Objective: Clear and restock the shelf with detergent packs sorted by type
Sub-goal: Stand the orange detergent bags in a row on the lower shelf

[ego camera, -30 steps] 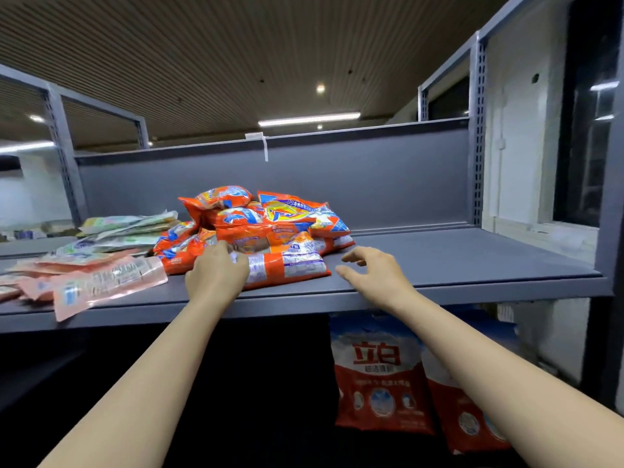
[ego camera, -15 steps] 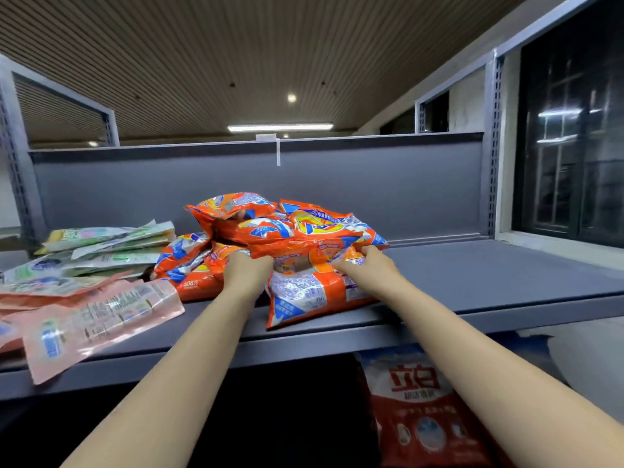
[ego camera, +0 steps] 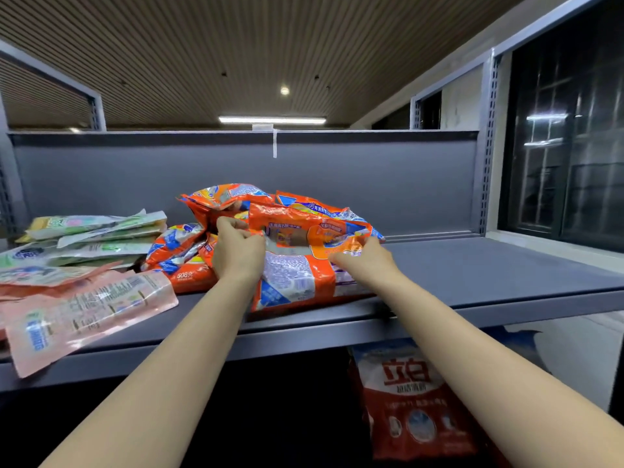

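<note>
On the grey shelf (ego camera: pixel 472 275), both hands' fingers curl tight on the top orange detergent pack (ego camera: pixel 304 231) of a pile, left hand (ego camera: pixel 238 253) pinching its left edge, right hand (ego camera: pixel 366 261) its right, beside green packs (ego camera: pixel 94 238) and pink packs (ego camera: pixel 84 312), under a slatted ceiling (ego camera: pixel 236 45).
</note>
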